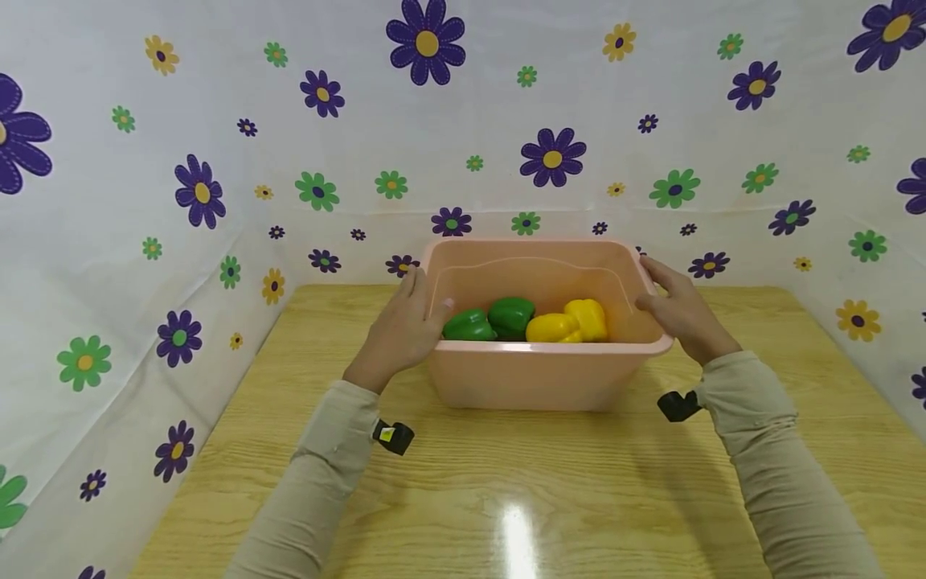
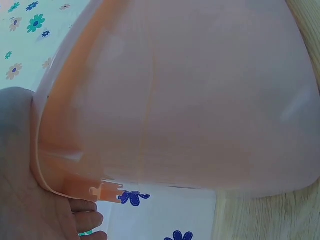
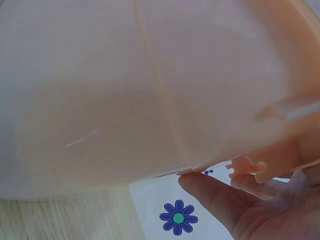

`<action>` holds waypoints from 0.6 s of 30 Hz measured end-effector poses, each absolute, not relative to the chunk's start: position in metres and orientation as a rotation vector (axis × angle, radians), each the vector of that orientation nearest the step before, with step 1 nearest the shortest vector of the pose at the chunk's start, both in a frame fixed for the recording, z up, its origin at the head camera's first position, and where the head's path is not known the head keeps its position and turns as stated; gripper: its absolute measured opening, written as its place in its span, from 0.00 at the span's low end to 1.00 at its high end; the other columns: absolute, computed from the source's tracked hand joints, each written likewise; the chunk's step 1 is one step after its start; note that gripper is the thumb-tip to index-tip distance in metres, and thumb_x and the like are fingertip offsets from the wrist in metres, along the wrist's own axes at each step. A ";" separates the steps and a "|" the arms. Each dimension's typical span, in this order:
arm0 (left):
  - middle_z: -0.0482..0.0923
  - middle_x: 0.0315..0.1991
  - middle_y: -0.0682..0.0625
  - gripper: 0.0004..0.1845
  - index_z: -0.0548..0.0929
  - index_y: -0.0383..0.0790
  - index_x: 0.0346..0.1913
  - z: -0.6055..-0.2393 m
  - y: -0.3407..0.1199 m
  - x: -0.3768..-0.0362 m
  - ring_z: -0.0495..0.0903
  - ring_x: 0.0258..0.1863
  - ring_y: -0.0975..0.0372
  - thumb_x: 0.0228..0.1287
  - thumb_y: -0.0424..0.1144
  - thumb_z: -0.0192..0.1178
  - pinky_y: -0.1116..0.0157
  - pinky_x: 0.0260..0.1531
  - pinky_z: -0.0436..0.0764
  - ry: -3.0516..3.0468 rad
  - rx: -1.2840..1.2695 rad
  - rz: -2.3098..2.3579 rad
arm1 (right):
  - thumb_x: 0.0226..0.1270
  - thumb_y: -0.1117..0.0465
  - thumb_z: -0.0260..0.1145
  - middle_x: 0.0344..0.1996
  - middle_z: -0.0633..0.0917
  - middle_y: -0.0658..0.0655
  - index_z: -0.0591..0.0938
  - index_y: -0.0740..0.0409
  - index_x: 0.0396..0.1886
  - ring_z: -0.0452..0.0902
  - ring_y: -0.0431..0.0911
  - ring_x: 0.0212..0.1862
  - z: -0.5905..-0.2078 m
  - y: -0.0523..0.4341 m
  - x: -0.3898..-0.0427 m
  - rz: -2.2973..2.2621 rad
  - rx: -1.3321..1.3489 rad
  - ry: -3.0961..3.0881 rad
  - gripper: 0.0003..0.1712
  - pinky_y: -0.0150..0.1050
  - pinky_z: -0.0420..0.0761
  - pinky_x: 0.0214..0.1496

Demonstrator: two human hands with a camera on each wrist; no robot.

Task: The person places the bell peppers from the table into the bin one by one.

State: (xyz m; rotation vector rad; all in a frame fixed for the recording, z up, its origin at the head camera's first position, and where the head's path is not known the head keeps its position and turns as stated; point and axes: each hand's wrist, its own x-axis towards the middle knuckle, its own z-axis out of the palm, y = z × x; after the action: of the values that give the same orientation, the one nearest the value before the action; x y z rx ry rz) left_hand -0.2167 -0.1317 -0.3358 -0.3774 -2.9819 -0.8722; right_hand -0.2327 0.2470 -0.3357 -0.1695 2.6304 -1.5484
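A pink plastic tub [image 1: 535, 376] is at the far side of the table, in the middle of the head view. Two green bell peppers [image 1: 510, 318] lie inside on the left, with two yellow bell peppers [image 1: 554, 328] to their right. My left hand [image 1: 407, 328] grips the tub's left end, thumb over the rim and the other fingers outside. At the opposite end my right hand [image 1: 680, 310] holds the rim; in the right wrist view its fingertips [image 3: 192, 182] touch the outer wall below the lip. Whether the tub's base touches the table cannot be told.
The wood-grain table [image 1: 448, 482] extends toward me in front of the tub. White flower-printed sheeting [image 1: 477, 104] hangs close behind the tub and along both sides. Small black cameras [image 1: 394, 438] are worn at both wrists.
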 end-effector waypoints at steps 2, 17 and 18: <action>0.31 0.82 0.37 0.43 0.38 0.28 0.80 -0.335 -0.131 -0.217 0.40 0.80 0.46 0.80 0.56 0.40 0.47 0.76 0.49 -2.983 -0.378 -0.858 | 0.73 0.68 0.53 0.81 0.49 0.64 0.45 0.56 0.83 0.58 0.66 0.74 -0.335 0.247 -0.233 -1.560 -0.169 2.622 0.44 0.57 0.73 0.66; 0.31 0.82 0.39 0.44 0.37 0.31 0.80 -0.339 -0.131 -0.216 0.41 0.80 0.45 0.80 0.59 0.38 0.45 0.75 0.51 -2.976 -0.373 -0.857 | 0.72 0.68 0.53 0.81 0.49 0.65 0.44 0.57 0.83 0.60 0.67 0.73 -0.335 0.247 -0.233 -1.531 -0.177 2.627 0.45 0.57 0.74 0.64; 0.31 0.82 0.38 0.44 0.38 0.31 0.80 -0.338 -0.131 -0.217 0.41 0.80 0.45 0.80 0.59 0.38 0.45 0.75 0.52 -2.969 -0.377 -0.861 | 0.72 0.68 0.53 0.81 0.49 0.65 0.44 0.57 0.83 0.60 0.67 0.72 -0.335 0.248 -0.233 -1.529 -0.181 2.634 0.45 0.57 0.74 0.64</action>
State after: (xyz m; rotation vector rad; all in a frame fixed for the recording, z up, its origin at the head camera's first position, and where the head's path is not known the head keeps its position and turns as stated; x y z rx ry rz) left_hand -0.2167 -0.1309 -0.3384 -0.3765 -2.9692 -0.8610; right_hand -0.2326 0.2476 -0.3345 -0.1808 2.6339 -1.5292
